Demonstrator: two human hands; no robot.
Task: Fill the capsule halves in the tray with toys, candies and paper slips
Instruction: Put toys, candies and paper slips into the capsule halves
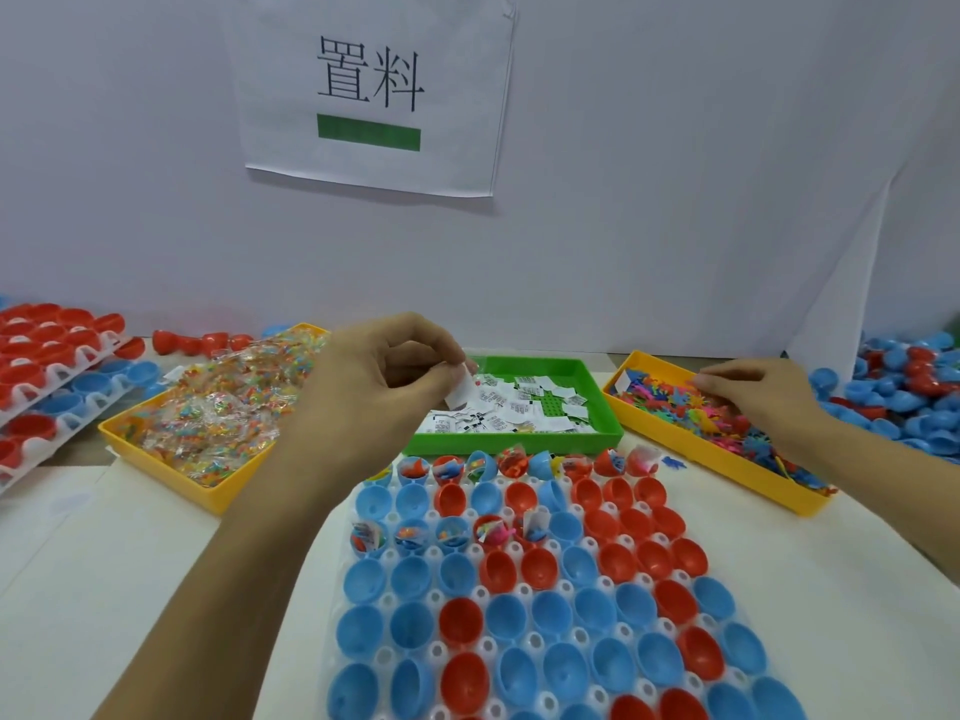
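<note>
Red and blue capsule halves (540, 610) in a white tray (524, 550); green bin (602, 407) of black-printed white slips (511, 407); two yellow bins (171, 470).

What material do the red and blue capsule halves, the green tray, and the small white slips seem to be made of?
Red and blue capsule halves: apparently smooth, glossy plastic; their curved insides catch highlights.
Green rectangular tray: likely rigid moulded plastic with a duller sheen and an even, raised rim.
Small white printed slips: probably thin matte paper; they lie flat and creased. The left hand pinches one.
</note>
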